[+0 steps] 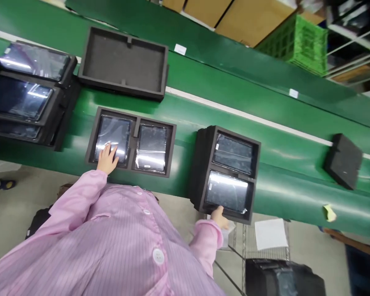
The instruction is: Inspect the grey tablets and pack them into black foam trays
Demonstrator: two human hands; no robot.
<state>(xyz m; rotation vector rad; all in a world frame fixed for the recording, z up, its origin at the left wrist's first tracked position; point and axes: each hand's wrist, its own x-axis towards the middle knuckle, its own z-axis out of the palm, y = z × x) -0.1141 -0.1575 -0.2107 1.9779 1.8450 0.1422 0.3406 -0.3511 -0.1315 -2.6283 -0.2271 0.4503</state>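
Note:
My left hand lies with spread fingers on a dark, film-wrapped screen panel in the left compartment of a black two-compartment tray. A second wrapped panel sits in its right compartment. Farther right, my right hand grips the near rim of a stack of black trays, its fingers partly hidden. The top tray there holds two wrapped panels, a far one and a near one with glare on it.
An empty black tray lies at the back of the green bench. Stacked trays with panels stand at left. A black block and yellowish scrap lie right. Beyond are a green crate and cartons.

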